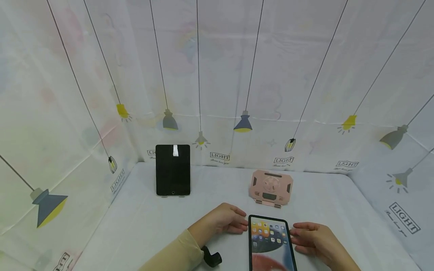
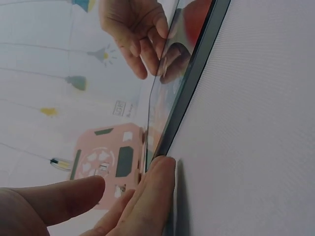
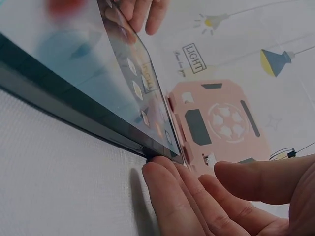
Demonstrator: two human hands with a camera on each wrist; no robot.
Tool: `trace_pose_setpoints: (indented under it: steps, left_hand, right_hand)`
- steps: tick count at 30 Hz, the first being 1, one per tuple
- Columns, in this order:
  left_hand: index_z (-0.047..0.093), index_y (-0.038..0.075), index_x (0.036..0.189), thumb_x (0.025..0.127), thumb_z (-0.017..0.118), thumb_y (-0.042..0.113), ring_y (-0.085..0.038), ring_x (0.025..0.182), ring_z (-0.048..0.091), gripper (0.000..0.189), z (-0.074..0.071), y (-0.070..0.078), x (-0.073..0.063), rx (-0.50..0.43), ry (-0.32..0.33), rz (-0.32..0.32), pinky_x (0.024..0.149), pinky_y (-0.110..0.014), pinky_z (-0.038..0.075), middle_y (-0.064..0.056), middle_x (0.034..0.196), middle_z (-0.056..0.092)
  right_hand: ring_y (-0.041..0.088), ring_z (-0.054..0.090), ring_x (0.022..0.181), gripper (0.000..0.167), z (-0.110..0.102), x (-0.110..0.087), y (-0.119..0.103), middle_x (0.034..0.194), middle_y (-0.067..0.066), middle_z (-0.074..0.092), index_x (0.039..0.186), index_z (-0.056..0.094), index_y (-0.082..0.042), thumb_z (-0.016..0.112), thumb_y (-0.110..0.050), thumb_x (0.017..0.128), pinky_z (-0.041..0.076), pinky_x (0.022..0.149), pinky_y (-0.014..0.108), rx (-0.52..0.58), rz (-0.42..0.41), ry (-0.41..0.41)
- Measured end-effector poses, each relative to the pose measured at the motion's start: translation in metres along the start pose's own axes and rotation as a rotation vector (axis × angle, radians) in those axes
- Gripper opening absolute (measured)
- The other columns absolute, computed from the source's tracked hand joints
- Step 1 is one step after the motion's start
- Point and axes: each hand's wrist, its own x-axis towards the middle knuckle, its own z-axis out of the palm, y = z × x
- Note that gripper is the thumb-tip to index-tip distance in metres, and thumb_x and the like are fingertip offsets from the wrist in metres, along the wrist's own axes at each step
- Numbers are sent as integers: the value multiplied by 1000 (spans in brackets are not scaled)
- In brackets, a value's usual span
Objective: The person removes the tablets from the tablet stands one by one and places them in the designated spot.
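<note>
A tablet (image 1: 269, 241) with its screen lit and app icons showing lies face up on the white table, its near end cut off by the frame. At its upper left corner is my left hand (image 1: 230, 218), fingers extended, their tips right at the edge. My right hand (image 1: 313, 241) mirrors it on the other side, fingertips against the tablet's edge (image 3: 133, 145) in the right wrist view. Both thumbs are raised away from the fingers. Just beyond the tablet, a pink stand (image 1: 271, 187) with a round cut-out pattern leans upright.
A second, dark-screened tablet (image 1: 173, 171) stands propped at the back left. A black strap-like piece (image 1: 211, 258) shows beside my left sleeve (image 1: 179, 252). Behind the table hangs a white curtain (image 1: 220, 75) printed with lamps.
</note>
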Motion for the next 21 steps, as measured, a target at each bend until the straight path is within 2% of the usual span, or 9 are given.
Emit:
trace_pose_setpoints:
  steps: [6,10,15,21]
  left_hand:
    - [71,0,131,102,70,9,-26,95,82,31,-7,2,-4,-1,-3,5,82,-42,70,-18,112,81]
    - [70,-1,132,101,71,9,-28,97,82,32,-11,5,-7,-24,0,25,82,-45,70,-19,115,81]
    - [69,-2,134,100,72,9,-27,99,82,36,-17,9,-13,-37,6,42,83,-45,69,-20,118,80]
    - [67,-2,137,99,74,11,-28,101,81,41,-28,12,-21,-56,19,84,84,-43,69,-22,124,78]
  right_hand:
    - [32,82,96,64,-3,0,-1,115,17,81,154,47,6,76,-12,100,69,87,48,6,-1,-25]
    - [33,82,98,66,-7,-2,-3,119,18,80,157,45,4,75,-11,100,68,87,49,12,-17,-33]
    - [33,81,100,66,-7,-4,-7,123,18,79,158,44,5,71,-7,99,68,87,51,11,-55,-42]
    - [31,81,103,73,1,-6,-18,129,18,76,159,42,3,74,-5,95,68,89,49,3,-90,-43]
